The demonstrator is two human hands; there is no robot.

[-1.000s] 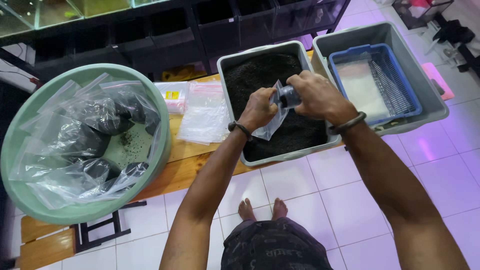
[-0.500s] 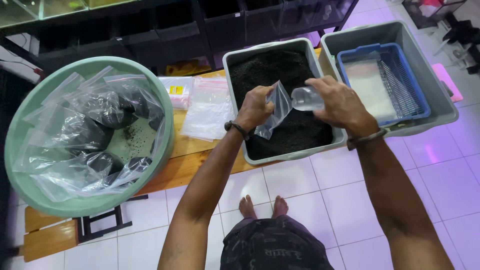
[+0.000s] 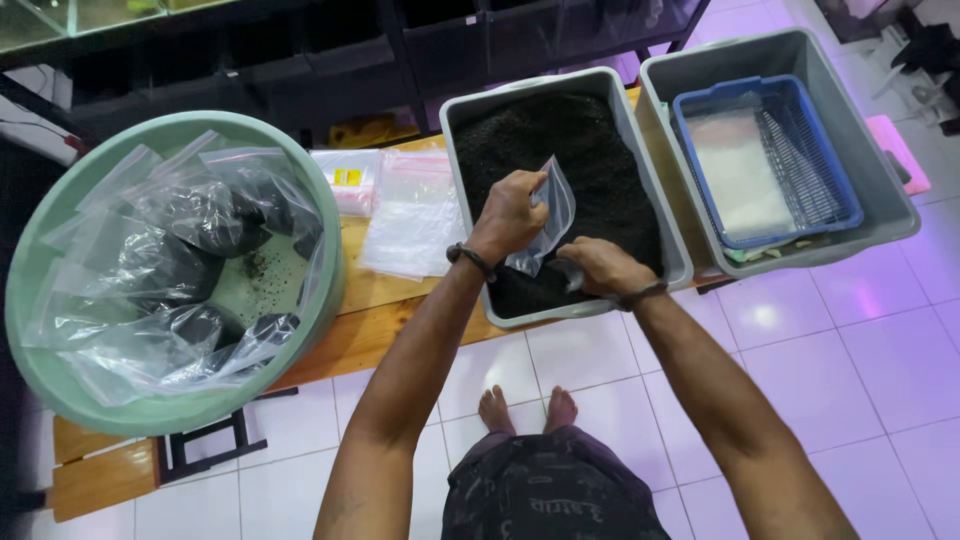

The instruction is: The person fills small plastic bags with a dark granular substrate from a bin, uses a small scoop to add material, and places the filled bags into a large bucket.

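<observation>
From the left, we see a round green plastic basin (image 3: pixel 40 330) of filled clear bags on the wooden desk (image 3: pixel 375 300). Our left hand (image 3: pixel 510 215) pinches a small clear plastic zip bag (image 3: pixel 548 215) open over the grey rectangular tub of dark granular substrate (image 3: pixel 570 130); our right hand (image 3: pixel 600 268) dips low, closed around something unclear. We judge filling is underway; next calls for steady pouring

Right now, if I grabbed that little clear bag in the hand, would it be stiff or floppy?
Probably floppy: the bag is thin clear plastic, sagging and creased where the left hand pinches it. It looks empty, so likely very light. Its smooth, shiny film might feel a bit slippery.
</observation>
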